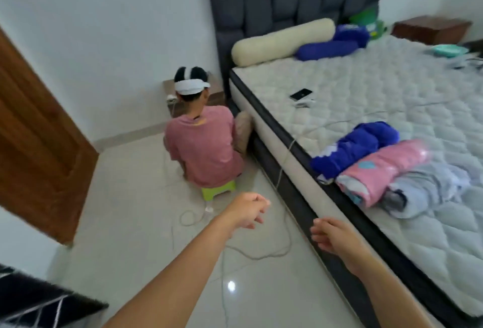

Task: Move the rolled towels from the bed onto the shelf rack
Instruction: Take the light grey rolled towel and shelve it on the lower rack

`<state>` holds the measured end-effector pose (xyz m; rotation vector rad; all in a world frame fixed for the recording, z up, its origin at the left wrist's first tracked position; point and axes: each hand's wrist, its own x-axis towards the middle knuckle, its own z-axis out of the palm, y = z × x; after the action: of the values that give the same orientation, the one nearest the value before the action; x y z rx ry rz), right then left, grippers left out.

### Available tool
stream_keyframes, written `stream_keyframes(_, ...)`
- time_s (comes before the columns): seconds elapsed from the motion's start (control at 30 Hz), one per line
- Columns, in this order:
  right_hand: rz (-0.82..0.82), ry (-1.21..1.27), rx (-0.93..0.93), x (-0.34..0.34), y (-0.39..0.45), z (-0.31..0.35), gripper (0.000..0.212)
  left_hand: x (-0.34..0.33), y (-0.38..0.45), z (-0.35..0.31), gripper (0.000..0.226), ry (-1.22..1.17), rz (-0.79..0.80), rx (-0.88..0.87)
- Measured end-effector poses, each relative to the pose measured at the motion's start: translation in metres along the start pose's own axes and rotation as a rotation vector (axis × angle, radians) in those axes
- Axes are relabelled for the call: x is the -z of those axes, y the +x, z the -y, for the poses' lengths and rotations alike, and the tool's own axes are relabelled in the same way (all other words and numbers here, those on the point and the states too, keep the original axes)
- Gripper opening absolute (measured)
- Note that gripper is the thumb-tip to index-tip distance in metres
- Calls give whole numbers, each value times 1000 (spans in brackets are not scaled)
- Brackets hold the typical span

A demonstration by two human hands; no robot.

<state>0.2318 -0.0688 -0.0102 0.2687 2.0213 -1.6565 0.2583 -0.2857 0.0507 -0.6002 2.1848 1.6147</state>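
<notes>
Three rolled towels lie side by side near the bed's left edge: a dark blue one (355,147), a pink one (379,173) and a pale grey one (428,189). The white quilted mattress (366,92) fills the right of the view. My left hand (245,210) hovers over the floor, fingers loosely curled and holding nothing. My right hand (332,236) hangs just short of the bed's dark edge, empty too, fingers apart. Both hands are well left of the towels. The shelf rack is out of sight.
A person in a pink shirt (203,144) sits on a green stool (218,189) by the bed's corner. White cables (261,254) trail across the tiled floor. A wooden door (39,131) stands at left. A phone (300,93), bolsters (282,41) and a dark object (39,301) are also present.
</notes>
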Motion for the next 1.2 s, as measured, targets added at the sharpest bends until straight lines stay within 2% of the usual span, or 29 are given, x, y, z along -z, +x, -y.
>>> stream_keyframes(0.1,-148,97,-78,71,12,-17,13,-67,51,-41,18,-54,168,19)
stream_keyframes(0.33,-388,268,-145,183,42,-18,10,-190,126,-94,12,87,393,71)
stream_keyframes(0.57,-531,408,-210,217,80,-19,12,-239,195,-113,26,162,521,140)
stream_keyframes(0.67,-582,467,-222,228,94,-13,9,-254,225,-119,38,128,549,199)
stream_keyframes(0.77,-650,514,-257,246,107,-14,10,-268,243,-125,40,131,573,273)
stream_keyframes(0.87,-675,555,-276,263,119,-20,6,-282,257,-127,51,116,573,340)
stream_keyframes(1.1,-612,555,-364,332,183,-29,40,-324,288,-139,56,176,565,400)
stream_keyframes(1.2,-575,523,-407,367,214,-31,35,-348,301,-144,61,219,553,460)
